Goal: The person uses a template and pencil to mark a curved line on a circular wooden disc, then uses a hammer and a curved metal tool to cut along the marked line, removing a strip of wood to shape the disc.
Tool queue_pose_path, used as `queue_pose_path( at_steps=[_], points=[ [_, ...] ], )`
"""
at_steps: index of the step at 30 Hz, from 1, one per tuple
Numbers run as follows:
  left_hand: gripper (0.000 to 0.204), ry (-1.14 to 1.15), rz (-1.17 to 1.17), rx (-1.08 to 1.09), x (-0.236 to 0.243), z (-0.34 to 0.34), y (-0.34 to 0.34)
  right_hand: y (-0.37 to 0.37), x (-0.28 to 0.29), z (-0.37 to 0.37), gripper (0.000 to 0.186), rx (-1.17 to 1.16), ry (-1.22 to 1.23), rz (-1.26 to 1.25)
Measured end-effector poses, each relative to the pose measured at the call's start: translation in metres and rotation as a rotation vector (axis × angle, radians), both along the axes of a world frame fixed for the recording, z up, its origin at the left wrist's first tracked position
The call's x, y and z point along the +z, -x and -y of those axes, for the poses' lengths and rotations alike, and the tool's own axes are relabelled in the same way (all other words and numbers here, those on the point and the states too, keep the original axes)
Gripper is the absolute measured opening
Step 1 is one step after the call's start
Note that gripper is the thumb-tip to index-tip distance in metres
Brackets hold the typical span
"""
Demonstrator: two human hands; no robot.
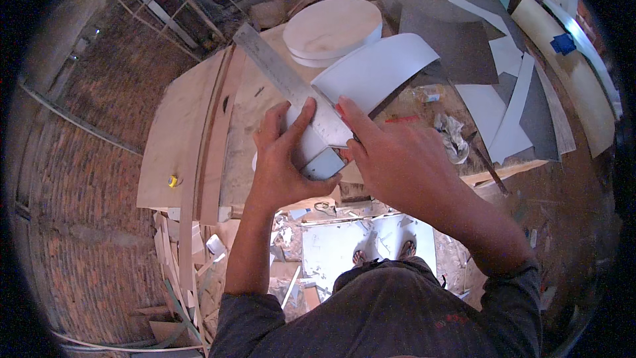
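My left hand (285,159) grips the square-ended stock (321,164) of a metal try square, its fingers over the long steel blade (268,66), which lies diagonally across a white sheet piece. My right hand (387,152) is closed on a slim red tool (340,110), probably a pen or cutter, held along the blade's right edge; its tip is hidden. A curved white laminate strip (376,66) lies just beyond both hands on the wooden worktop (245,152). Two stacked pale round discs (331,26) sit at the back.
Grey and white offcuts (497,113) cover the right. A crumpled rag (452,139), red stick (402,119) and dark rod (489,166) lie nearby. A yellow tape measure (173,181) rests on the left board. Scraps (291,238) litter the floor around my feet; a metal frame (172,6) stands back left.
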State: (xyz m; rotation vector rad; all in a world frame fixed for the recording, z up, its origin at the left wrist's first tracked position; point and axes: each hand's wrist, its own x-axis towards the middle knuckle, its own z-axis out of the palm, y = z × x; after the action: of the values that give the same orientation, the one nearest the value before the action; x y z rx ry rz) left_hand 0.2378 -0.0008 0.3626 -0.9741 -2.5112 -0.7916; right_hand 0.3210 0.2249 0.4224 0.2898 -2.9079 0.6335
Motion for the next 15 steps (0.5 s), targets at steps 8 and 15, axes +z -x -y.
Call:
queue_pose_path(
  at_steps=[8,15],
  points=[
    [0.119,-0.071,-0.058,-0.046,-0.008,0.008,0.005,-0.002,0.006,0.018,0.054,-0.045,-0.137,-0.012],
    [0.118,-0.06,-0.098,-0.061,-0.008,0.004,0.002,-0.013,0.004,0.024,0.058,-0.084,-0.156,0.0]
  ],
)
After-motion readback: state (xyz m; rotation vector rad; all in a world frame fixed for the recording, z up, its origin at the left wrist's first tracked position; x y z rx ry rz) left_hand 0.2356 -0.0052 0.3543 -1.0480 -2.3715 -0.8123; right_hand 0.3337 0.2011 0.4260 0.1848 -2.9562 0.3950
